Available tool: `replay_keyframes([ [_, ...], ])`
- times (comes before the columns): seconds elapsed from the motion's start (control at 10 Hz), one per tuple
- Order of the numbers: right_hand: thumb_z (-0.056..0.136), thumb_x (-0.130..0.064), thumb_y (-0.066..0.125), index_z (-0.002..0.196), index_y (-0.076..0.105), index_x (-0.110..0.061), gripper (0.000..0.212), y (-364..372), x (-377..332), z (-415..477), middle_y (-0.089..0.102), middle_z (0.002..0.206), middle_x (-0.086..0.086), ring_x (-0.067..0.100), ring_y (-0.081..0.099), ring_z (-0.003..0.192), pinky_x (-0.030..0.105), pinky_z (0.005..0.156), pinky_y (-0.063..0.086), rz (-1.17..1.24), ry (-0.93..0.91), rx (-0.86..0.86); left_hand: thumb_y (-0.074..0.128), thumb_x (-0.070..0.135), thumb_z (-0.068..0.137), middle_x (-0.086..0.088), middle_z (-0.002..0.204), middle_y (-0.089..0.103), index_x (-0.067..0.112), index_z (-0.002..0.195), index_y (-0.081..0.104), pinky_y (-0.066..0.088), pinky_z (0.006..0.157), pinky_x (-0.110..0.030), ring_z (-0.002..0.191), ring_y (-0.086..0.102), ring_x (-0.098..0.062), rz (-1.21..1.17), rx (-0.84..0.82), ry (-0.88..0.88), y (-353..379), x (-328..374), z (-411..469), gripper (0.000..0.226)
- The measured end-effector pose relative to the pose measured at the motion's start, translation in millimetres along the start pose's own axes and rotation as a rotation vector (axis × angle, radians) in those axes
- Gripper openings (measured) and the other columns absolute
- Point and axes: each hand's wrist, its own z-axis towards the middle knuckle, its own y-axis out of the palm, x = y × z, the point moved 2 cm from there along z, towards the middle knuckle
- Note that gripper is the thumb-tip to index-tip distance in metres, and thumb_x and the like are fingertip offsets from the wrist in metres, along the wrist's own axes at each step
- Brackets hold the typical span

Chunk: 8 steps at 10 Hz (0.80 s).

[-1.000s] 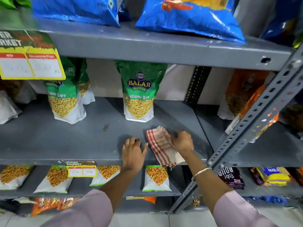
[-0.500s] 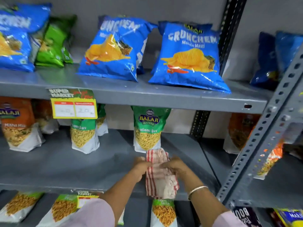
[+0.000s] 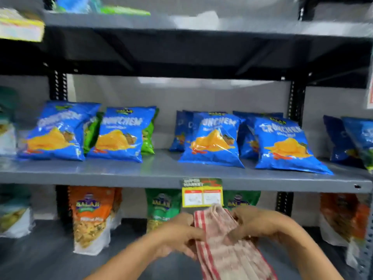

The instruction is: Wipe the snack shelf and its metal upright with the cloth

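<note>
A red-and-white striped cloth [image 3: 226, 241] hangs between both hands in front of the lower shelf. My left hand [image 3: 179, 235] grips its left edge and my right hand [image 3: 254, 225] grips its right side. The grey snack shelf [image 3: 157, 174] above them carries blue chip bags [image 3: 212, 140]. A perforated grey metal upright [image 3: 366, 249] stands at the right edge, apart from both hands. The whole picture is blurred by motion.
Orange [image 3: 90, 217] and green [image 3: 161, 207] snack pouches stand on the lower shelf behind the hands. A yellow price tag [image 3: 202, 196] hangs from the shelf edge just above the cloth. Black slotted rear posts [image 3: 294, 102] rise at the back. Another shelf [image 3: 201, 25] sits overhead.
The view has tilted upward, showing the chip shelf and the shelf above it. The cloth has come off the lower shelf surface and both hands now hold it up together.
</note>
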Motion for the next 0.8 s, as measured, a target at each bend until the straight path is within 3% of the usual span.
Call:
replay_keyframes([
  [0.1, 0.056, -0.032, 0.077, 0.083, 0.071, -0.008, 0.037, -14.2, -59.5, -4.7, 0.070, 0.082, 0.009, 0.017, 0.062, 0.075, 0.033, 0.069, 0.048, 0.138, -0.116, 0.079, 0.061, -0.002, 0.084, -0.015, 0.102, 0.063, 0.003, 0.111, 0.061, 0.056, 0.065, -0.030, 0.084, 0.063, -0.020, -0.052, 0.012, 0.066, -53.6, 31.8, -23.1, 0.027],
  [0.2, 0.074, -0.018, 0.076, 0.096, 0.065, 0.002, 0.033, -41.4, -106.1, 14.9, 0.060, 0.087, 0.016, 0.025, 0.053, 0.079, 0.028, 0.061, 0.044, 0.248, -0.127, 0.171, 0.058, -0.001, 0.087, -0.016, 0.094, 0.063, 0.002, 0.100, 0.061, 0.057, 0.057, -0.028, 0.077, 0.063, -0.019, -0.062, 0.161, 0.117, -105.1, 72.2, -24.7, 0.014],
  [0.3, 0.082, -0.014, 0.073, 0.077, 0.060, -0.008, 0.015, -70.7, -142.6, 46.1, 0.058, 0.072, 0.004, 0.013, 0.055, 0.059, 0.018, 0.049, 0.046, 0.354, -0.098, 0.281, 0.057, 0.003, 0.090, -0.013, 0.082, 0.060, 0.007, 0.082, 0.056, 0.052, 0.049, -0.024, 0.065, 0.057, -0.016, 0.038, 0.375, 0.150, -148.8, 108.5, -9.7, 0.010],
  [0.4, 0.082, -0.007, 0.071, 0.076, 0.055, -0.008, 0.017, -83.1, -156.9, 86.7, 0.059, 0.070, 0.006, 0.014, 0.058, 0.061, 0.026, 0.064, 0.057, 0.492, -0.041, 0.333, 0.061, 0.006, 0.090, -0.006, 0.063, 0.049, 0.010, 0.065, 0.047, 0.042, 0.044, -0.020, 0.051, 0.048, -0.012, 0.133, 0.561, 0.152, -177.3, 126.7, 16.6, 0.028],
  [0.5, 0.076, -0.008, 0.078, 0.087, 0.057, -0.003, 0.024, -77.9, -151.2, 136.9, 0.063, 0.081, 0.012, 0.022, 0.061, 0.072, 0.040, 0.080, 0.055, 0.427, -0.016, 0.448, 0.064, 0.009, 0.088, -0.009, 0.063, 0.048, 0.008, 0.066, 0.044, 0.045, 0.045, -0.023, 0.048, 0.051, -0.013, 0.198, 0.685, 0.054, -194.4, 113.1, 54.8, 0.031],
  [0.6, 0.079, -0.024, 0.075, 0.113, 0.054, -0.002, 0.045, -63.5, -141.2, 169.9, 0.062, 0.119, 0.017, 0.030, 0.061, 0.111, 0.037, 0.092, 0.049, 0.025, 0.050, 0.602, 0.069, 0.022, 0.086, -0.013, 0.110, 0.063, 0.004, 0.102, 0.059, 0.048, 0.081, -0.031, 0.102, 0.062, -0.026, 0.505, 0.760, -0.109, -200.8, 82.2, 80.6, 0.027],
  [0.7, 0.091, -0.024, 0.057, 0.114, 0.054, -0.009, 0.027, -52.2, -138.1, 176.3, 0.060, 0.128, 0.016, 0.031, 0.057, 0.120, 0.037, 0.096, 0.045, -0.208, 0.072, 0.651, 0.066, 0.023, 0.084, -0.012, 0.118, 0.063, 0.003, 0.113, 0.060, 0.047, 0.085, -0.033, 0.109, 0.059, -0.026, 0.668, 0.823, -0.151, -200.9, 59.5, 92.5, 0.036],
  [0.8, 0.091, -0.019, 0.054, 0.125, 0.051, -0.008, 0.035, -54.1, -144.1, 175.4, 0.056, 0.133, 0.012, 0.030, 0.050, 0.127, 0.040, 0.104, 0.037, -0.395, 0.063, 0.743, 0.058, 0.020, 0.087, -0.011, 0.116, 0.062, 0.006, 0.110, 0.060, 0.047, 0.081, -0.033, 0.108, 0.059, -0.027, 0.756, 0.880, -0.126, -198.3, 59.0, 93.3, 0.027],
])
